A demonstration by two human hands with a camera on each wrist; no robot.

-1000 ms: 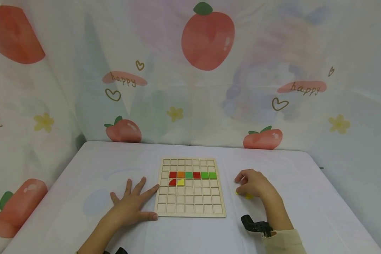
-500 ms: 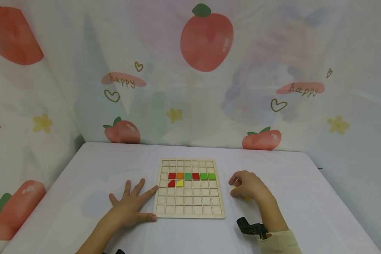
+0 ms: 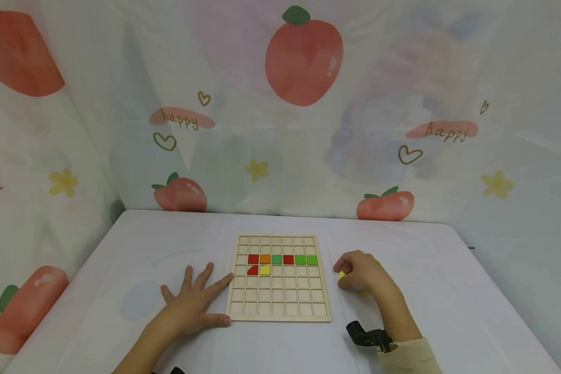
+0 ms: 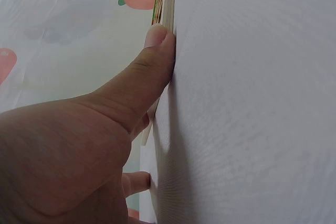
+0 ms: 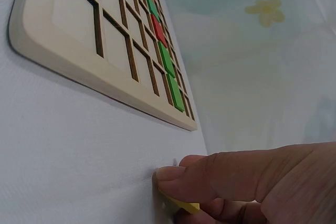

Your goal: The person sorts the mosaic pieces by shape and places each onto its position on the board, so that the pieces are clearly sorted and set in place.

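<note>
A wooden grid board [image 3: 280, 318] lies flat on the table, with a row of red, orange, teal and green tiles [image 3: 277, 259] and a shorter row of red and yellow pieces [image 3: 259, 270] below it. My left hand [image 3: 189, 307] is spread flat beside it; index finger and thumb touch its left edge, and the thumb [image 4: 149, 59] presses there in the left wrist view. Right of the board, my right hand [image 3: 365, 272] pinches a small yellow tile [image 5: 184, 204] between thumb and fingers, close to the tabletop. Another yellow piece [image 3: 363, 293] shows partly beneath that hand.
The white-covered table [image 3: 280, 348] ends at a fabric backdrop [image 3: 308, 156] printed with fruit and flowers. A black wrist-worn device [image 3: 368, 334] sits at the right wrist, by a beige sleeve [image 3: 409, 356].
My right hand has slid slightly left toward the board, and the yellow tile now shows upright between its thumb and fingers. The left hand and the board stay put.
</note>
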